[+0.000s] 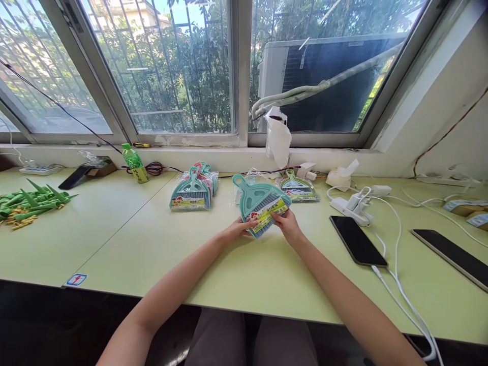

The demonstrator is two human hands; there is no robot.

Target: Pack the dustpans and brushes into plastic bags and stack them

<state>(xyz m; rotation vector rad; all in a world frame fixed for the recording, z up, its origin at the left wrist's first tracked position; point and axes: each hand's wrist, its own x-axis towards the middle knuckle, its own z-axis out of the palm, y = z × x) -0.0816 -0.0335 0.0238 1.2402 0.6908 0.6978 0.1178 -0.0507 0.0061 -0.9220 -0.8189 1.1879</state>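
A teal dustpan-and-brush set (pixel 263 203) with a yellow label is tilted above the table, its looped handle toward the upper left. My left hand (pixel 241 229) grips its lower left edge, fingers over the label. On its right edge, my right hand (pixel 286 223) pinches the label side. Behind it, a green packaged dustpan set (pixel 299 186) lies at the right, and another packaged set is partly hidden. To the left, a stack of packaged sets in teal and red has a teal one (pixel 191 192) in front.
Right of my hands are a black phone (pixel 358 240), a white power strip (pixel 351 207) with cables, and another dark device (pixel 452 254). At the left stand a green bottle (pixel 135 163) and a pile of green and yellow pieces (pixel 32 202). A windowsill (pixel 213 156) runs behind.
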